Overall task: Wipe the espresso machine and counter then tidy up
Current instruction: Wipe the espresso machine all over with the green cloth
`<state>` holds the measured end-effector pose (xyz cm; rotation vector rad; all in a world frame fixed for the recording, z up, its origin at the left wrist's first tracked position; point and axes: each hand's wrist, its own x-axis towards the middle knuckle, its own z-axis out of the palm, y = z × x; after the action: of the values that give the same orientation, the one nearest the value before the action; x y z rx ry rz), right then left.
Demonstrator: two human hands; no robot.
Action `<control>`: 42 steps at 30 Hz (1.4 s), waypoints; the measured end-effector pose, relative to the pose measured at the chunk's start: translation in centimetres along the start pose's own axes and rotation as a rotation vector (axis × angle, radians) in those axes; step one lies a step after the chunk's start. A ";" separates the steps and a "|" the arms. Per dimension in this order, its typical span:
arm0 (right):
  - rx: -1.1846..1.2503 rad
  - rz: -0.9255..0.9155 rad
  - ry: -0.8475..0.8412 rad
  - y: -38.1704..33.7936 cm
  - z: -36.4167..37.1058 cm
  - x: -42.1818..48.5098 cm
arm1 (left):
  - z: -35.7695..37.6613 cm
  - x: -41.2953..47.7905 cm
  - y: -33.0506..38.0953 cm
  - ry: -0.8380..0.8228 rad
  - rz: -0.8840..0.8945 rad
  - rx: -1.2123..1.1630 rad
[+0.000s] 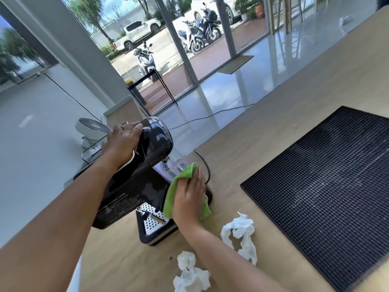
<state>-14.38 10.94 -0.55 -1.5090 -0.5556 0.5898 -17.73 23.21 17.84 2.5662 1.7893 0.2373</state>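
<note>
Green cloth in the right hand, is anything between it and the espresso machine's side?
Nothing visible does. The right hand presses the green cloth directly against the espresso machine, which the left hand grips at the top. A black cord runs past the cloth's far edge, not between them.

Espresso machine [134,178]: our right hand [189,199] and the green cloth [171,199] cover its right flank; the pale print on its near face is too small for us to read.
Green cloth: its middle lies hidden under our right hand.
Left hand [122,142]: its palm is hidden against the machine's top.
Cord [205,165]: its near end vanishes behind cloth and hand.
Black mat [326,197]: cut off by the right edge.
Fan [92,129]: its right part sits behind our left hand.
Nearest tissue [190,275]: the bottom edge cuts it.
</note>
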 end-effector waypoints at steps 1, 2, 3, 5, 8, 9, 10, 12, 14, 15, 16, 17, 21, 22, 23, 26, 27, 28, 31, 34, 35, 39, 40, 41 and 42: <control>-0.013 0.007 0.008 0.9 -0.3 0.8 | 0.1 0.1 -0.1 -0.033 0.021 0.014; -0.032 0.047 0.005 2.1 -0.8 1.9 | 0.0 0.0 0.0 -0.062 0.053 0.014; -0.053 0.109 -0.013 3.3 -1.2 2.5 | -0.5 -0.4 0.0 -0.080 0.094 -0.033; -0.055 0.223 -0.012 5.5 -2.0 3.1 | -1.4 -1.4 0.6 -0.156 0.128 -0.289; -0.042 0.155 -0.016 5.4 -0.9 0.0 | -2.9 -2.7 -1.0 -0.202 0.101 -0.428; -0.064 0.085 -0.018 4.8 -0.5 -1.4 | -2.7 -3.1 -1.8 -0.181 0.104 -0.403; -0.114 -0.021 -0.022 4.1 0.0 -2.7 | -2.6 -3.6 -2.8 -0.133 0.080 -0.369; -0.255 -0.332 -0.002 2.9 0.5 -4.0 | -2.1 -4.3 -4.3 -0.073 0.056 -0.288; -0.396 -0.738 0.019 1.9 1.0 -3.3 | -2.0 -4.9 -5.1 -0.064 0.016 -0.292; -0.461 -0.925 0.027 1.5 1.1 -2.3 | -1.9 -5.1 -5.0 -0.054 0.014 -0.286; -0.528 -1.081 0.035 0.9 1.1 -1.1 | -2.0 -5.2 -4.8 -0.047 0.006 -0.265; -0.579 -1.210 0.036 0.4 1.3 -0.1 | -2.0 -5.3 -5.0 -0.031 0.003 -0.242; -0.659 -1.610 0.147 -2.0 0.8 3.2 | -1.9 -5.1 -5.0 0.016 0.030 -0.176; -0.691 -1.680 0.143 -2.0 0.5 4.0 | -1.8 -5.0 -5.1 0.013 0.024 -0.170; -0.740 -1.741 0.120 -1.4 0.1 4.7 | -1.8 -4.9 -5.2 0.010 0.023 -0.158; -1.000 -1.912 -0.020 3.1 -2.2 6.4 | -1.7 -5.0 -5.2 0.006 0.029 -0.123; -1.108 -1.945 -0.102 4.8 -3.2 6.7 | -1.7 -5.0 -5.2 0.006 0.025 -0.112; -1.202 -1.966 -0.203 6.4 -4.2 6.8 | -1.7 -5.1 -5.1 0.005 0.020 -0.102; -1.436 -2.026 -0.545 9.1 -6.1 7.1 | -1.5 -5.0 -5.0 0.009 0.011 -0.073; -1.533 -2.094 -0.711 9.0 -5.8 7.6 | -1.7 -5.0 -4.8 0.011 0.001 -0.049; -1.507 -2.132 -0.730 8.9 -5.3 7.7 | -1.7 -5.0 -4.7 0.008 -0.001 -0.039; -1.464 -2.224 -0.985 8.1 -1.0 4.5 | -1.8 -5.1 -4.2 -0.006 -0.013 -0.020; -1.481 -2.203 -1.043 7.6 0.2 3.4 | -1.8 -5.1 -4.3 -0.010 -0.016 -0.027; -1.477 -2.182 -1.072 7.1 1.4 2.5 | -1.8 -5.0 -4.4 -0.014 -0.015 -0.036; -1.461 -2.169 -1.082 6.9 2.0 1.8 | -1.8 -5.1 -4.5 -0.019 -0.014 -0.047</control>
<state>-14.47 13.47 -7.47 -0.5284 -3.1719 -1.1334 -23.93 19.86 18.56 2.5148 1.7726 0.2505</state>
